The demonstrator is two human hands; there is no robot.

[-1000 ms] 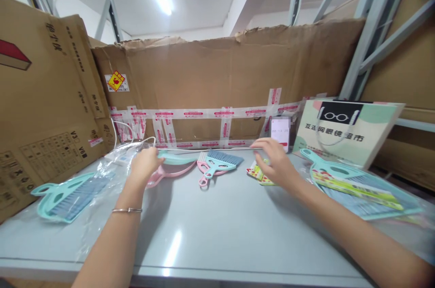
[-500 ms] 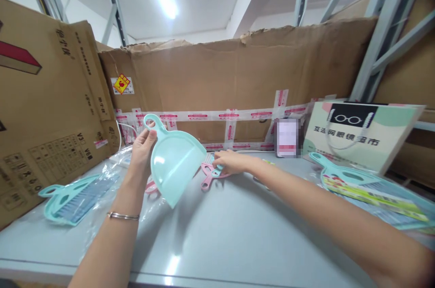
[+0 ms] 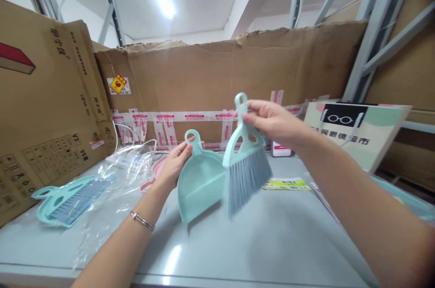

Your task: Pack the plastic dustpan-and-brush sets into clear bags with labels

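Note:
My left hand point(image 3: 175, 163) grips a mint-green dustpan point(image 3: 200, 183) by its looped handle, with the pan hanging mouth down just above the table. In my right hand point(image 3: 272, 120) is a small hand brush point(image 3: 245, 147), pinched at its mint handle. Its grey-blue bristles point down, slightly blurred, and overlap the dustpan's right edge in view; whether they touch I cannot tell. Behind my left wrist lie pink pieces point(image 3: 159, 168), partly hidden. A mint dustpan and brush set point(image 3: 68, 199) rests at the left, and another mint set point(image 3: 404, 197) at the right is partly covered by my forearm.
Clear plastic wrapping point(image 3: 112, 202) lies over the left part of the grey table point(image 3: 210, 256). A yellow-green label card point(image 3: 287, 184) sits beyond the brush. A phone point(image 3: 281, 149) and a paper bag point(image 3: 360, 134) stand at the back right. Cardboard boxes point(image 3: 204, 75) wall the back and left.
My right hand has lifted the brush from the table and brought it up beside the dustpan. My left hand has moved the dustpan right and slightly down.

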